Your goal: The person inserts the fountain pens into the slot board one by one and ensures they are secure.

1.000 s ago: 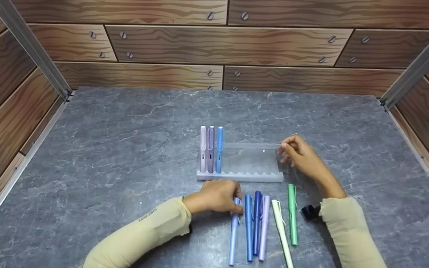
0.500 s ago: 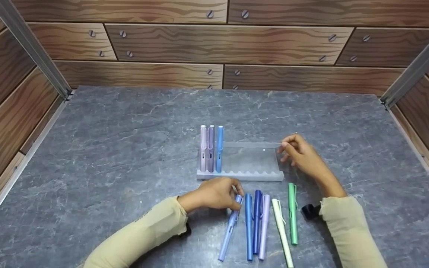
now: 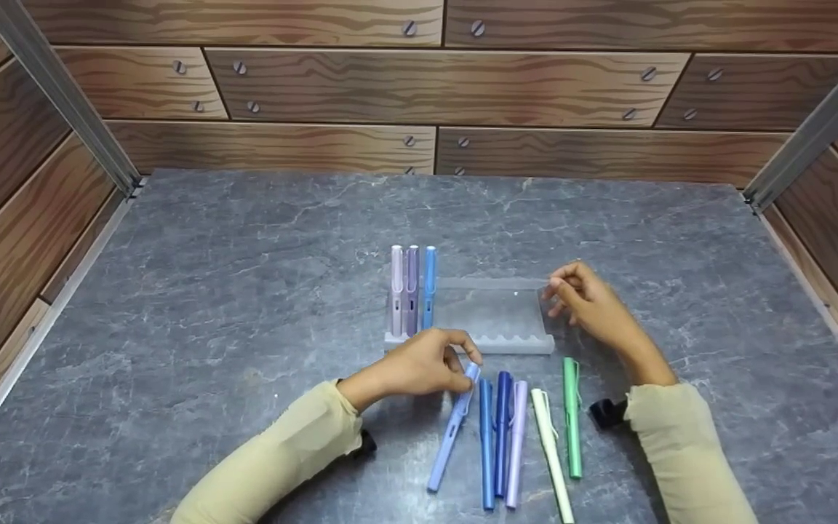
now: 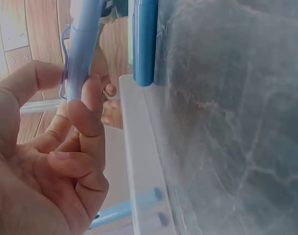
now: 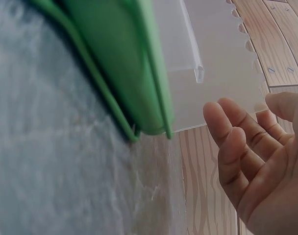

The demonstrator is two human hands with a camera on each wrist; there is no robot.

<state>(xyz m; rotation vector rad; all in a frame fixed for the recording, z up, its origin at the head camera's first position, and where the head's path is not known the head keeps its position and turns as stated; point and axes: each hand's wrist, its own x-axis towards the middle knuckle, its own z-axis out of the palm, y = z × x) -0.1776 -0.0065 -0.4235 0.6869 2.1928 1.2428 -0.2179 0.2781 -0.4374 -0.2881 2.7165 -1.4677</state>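
My left hand (image 3: 423, 365) pinches a periwinkle pen (image 3: 450, 433) by its clip end, thumb on one side and fingertips on the other. The pen slants, its far end pointing toward the front of the table. In the left wrist view the clip of this pen (image 4: 83, 58) faces the thumb. Behind the hand stands a clear pen stand (image 3: 492, 313) with a scalloped front ledge. At its left lean a pale lilac pen (image 3: 396, 291), a dark purple pen (image 3: 412, 291) and a blue pen (image 3: 429, 287). My right hand (image 3: 590, 302) holds the stand's upper right corner between thumb and fingertip.
In front of the stand lie a medium blue pen (image 3: 487, 444), a dark blue pen (image 3: 502, 437), a lilac pen (image 3: 516, 444), a pale green pen (image 3: 551, 455) and a green pen (image 3: 572, 418). Wood-patterned walls (image 3: 419, 87) surround the grey marbled table (image 3: 244, 291).
My left hand has drawn the periwinkle pen up toward the stand, and the pen has swung from nearly straight to slanted. The right hand and the stand have stayed in place.
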